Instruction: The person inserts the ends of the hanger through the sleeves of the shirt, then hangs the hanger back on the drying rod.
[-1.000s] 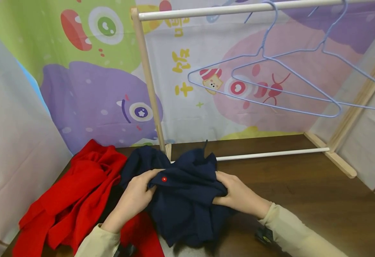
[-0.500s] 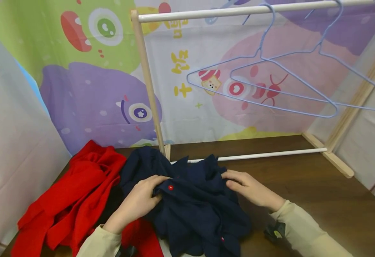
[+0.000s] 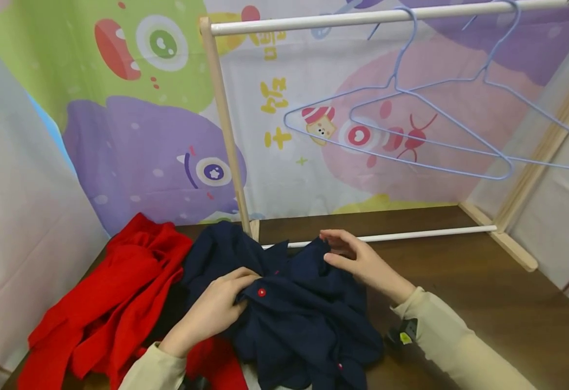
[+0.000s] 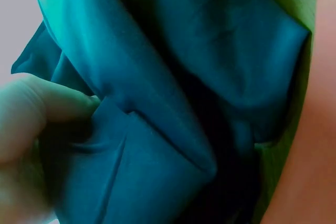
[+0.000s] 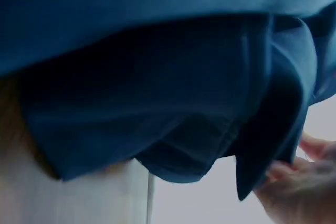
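Observation:
A rumpled navy button-up shirt [image 3: 309,325] with red buttons lies on the dark wooden table [image 3: 460,314]. My left hand [image 3: 211,311] pinches its front edge beside a red button [image 3: 262,292]; in the left wrist view the thumb [image 4: 63,103] presses into the folded cloth. At the shirt's upper right, my right hand [image 3: 364,265] has its fingers loosely bent and spread from the thumb, right at the cloth's edge. The right wrist view shows these fingers [image 5: 294,182] beside a pointed flap of the shirt, partly hidden by it.
A crumpled red garment [image 3: 114,287] lies at the left, part of it under my left forearm. Behind stands a rack with a white top rod [image 3: 314,23], wooden posts and a low white bar [image 3: 421,234]. Two blue wire hangers [image 3: 395,70] hang from it.
My right hand has let go of the shirt's right side and moved up toward its top. The cloth has dropped and spread lower and rightward. My left hand keeps its pinch, slightly lower.

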{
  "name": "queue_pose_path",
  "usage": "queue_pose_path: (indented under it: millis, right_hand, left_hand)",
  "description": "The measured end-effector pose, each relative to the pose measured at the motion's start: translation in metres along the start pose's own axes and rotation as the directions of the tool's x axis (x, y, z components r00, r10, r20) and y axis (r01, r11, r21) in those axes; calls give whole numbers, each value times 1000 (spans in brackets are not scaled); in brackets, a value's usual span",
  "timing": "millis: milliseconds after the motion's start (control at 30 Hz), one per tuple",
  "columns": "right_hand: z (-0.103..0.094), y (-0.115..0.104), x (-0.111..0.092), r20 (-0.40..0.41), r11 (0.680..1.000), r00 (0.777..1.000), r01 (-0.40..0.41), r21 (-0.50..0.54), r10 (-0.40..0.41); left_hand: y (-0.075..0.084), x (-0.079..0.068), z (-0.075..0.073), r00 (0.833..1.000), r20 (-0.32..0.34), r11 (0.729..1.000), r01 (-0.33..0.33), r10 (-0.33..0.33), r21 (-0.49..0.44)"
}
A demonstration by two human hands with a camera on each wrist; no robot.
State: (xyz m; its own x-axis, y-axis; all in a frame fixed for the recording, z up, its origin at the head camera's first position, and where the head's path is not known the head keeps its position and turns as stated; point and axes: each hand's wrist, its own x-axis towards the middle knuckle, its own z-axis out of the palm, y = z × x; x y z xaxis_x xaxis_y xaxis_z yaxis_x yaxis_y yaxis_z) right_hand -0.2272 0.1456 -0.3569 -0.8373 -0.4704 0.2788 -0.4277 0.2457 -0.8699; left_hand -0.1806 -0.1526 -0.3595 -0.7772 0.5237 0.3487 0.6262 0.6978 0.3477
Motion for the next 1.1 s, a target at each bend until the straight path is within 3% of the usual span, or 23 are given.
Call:
queue_pose_path:
  millis: [200, 400, 533, 800, 967, 1100]
  right_hand:
    - [9, 7, 11, 162, 977, 978, -102, -185, 133]
    - [15, 9, 11, 189, 915, 932, -239, -326, 311]
    - [19, 10, 9, 197, 895, 913, -273, -354, 357]
    - [23, 5, 6, 205, 886, 933, -188, -423, 295]
    - [25, 3, 2, 200, 887, 960, -88, -454, 198]
    - [27, -1, -2, 150, 860, 983, -15, -510, 105]
  left_hand:
    - [6, 0, -5, 1000, -22, 1000, -9, 9, -8]
    - [12, -1, -8, 1000, -21, 1000, -14, 14, -25]
    - [20, -1, -7, 999, -29, 998, -29, 28, -50]
    - [41, -4, -2, 998, -32, 994, -52, 49, -97]
    - [51, -6, -1, 999, -12, 990, -54, 53, -131]
    - [57, -8, 0, 998, 12, 985, -52, 54, -164]
